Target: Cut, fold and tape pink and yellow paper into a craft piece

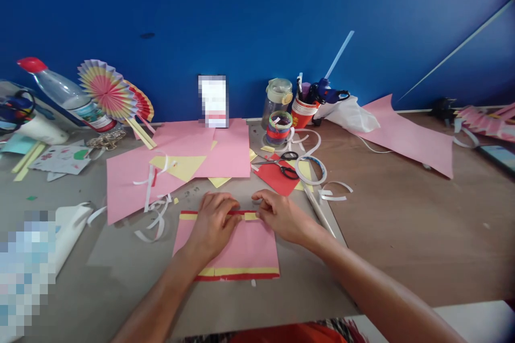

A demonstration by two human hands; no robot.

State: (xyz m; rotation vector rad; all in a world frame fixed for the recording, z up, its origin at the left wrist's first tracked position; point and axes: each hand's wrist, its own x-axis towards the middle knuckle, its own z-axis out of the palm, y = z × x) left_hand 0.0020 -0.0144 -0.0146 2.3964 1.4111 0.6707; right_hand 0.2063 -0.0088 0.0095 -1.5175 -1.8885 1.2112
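A pink paper sheet point(245, 249) with yellow and red strips along its near and far edges lies flat in front of me. My left hand point(213, 222) lies on the sheet's far edge, its fingers curled down onto the yellow and red strip point(243, 214). My right hand point(281, 214) pinches the same strip from the right side, thumb and fingers pressed together on it. Both hands hold the far edge down against the table point(402, 225).
Black-handled scissors point(281, 166) lie on red paper behind my right hand, by a tape ring point(311, 169). Loose pink sheets point(181, 161), white paper strips point(155, 214), a roll stack point(279, 127), a red cup of tools point(303, 110), paper fans point(107, 88) and a bottle point(64, 94) crowd the back.
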